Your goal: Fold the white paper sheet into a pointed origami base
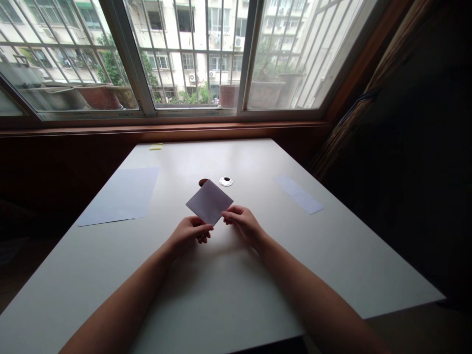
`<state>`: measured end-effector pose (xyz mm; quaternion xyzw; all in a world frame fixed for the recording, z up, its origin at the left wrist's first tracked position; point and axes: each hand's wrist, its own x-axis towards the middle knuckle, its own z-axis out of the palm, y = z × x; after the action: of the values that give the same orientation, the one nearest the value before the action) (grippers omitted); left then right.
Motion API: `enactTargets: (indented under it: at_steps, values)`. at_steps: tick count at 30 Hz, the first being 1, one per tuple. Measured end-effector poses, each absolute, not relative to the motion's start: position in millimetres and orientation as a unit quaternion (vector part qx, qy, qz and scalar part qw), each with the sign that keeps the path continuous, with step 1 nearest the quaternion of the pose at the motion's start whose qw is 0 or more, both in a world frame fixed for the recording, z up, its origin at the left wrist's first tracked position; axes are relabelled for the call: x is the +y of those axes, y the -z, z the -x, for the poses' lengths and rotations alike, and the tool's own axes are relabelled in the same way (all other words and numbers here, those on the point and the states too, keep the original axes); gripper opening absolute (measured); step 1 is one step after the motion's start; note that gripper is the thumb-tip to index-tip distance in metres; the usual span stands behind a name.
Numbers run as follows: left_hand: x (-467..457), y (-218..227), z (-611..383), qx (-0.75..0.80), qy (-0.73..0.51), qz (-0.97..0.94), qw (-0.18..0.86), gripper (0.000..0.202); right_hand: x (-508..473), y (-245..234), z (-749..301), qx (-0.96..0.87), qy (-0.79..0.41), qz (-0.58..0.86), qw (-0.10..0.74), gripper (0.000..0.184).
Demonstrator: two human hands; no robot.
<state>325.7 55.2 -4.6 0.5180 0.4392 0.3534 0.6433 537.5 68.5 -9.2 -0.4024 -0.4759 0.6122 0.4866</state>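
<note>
A small square of paper [210, 200], greyish purple in the shade, is held up above the table with one corner pointing away from me. My left hand [191, 229] pinches it near its bottom corner, thumb on top. On its lower right edge, my right hand [241, 222] grips it between thumb and fingers. Both hands are raised over the white table [228, 295], and their shadows fall below. Whether the square is a single sheet or folded in layers, I cannot tell.
On the left lies a large white sheet [121, 194]; on the right, a narrow paper strip [299, 194]. Yellow sticky notes [156, 146] are at the far left edge. Behind the square are a round hole [202, 182] and a metal grommet [226, 181]. A barred window [191, 54] stands beyond.
</note>
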Motion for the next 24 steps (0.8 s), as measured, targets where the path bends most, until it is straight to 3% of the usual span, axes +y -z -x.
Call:
enactTargets:
  at_steps: [11,24]
  values:
    - [55,5,-325,0.439,-0.348,-0.518,0.647,0.026,77,8,-552,-0.415,-0.584,0.419,0.558,0.022]
    - [57,7,-324,0.420,-0.349,-0.538,0.641,0.032,73,7,-549,-0.526,-0.604,0.407,0.439,0.029]
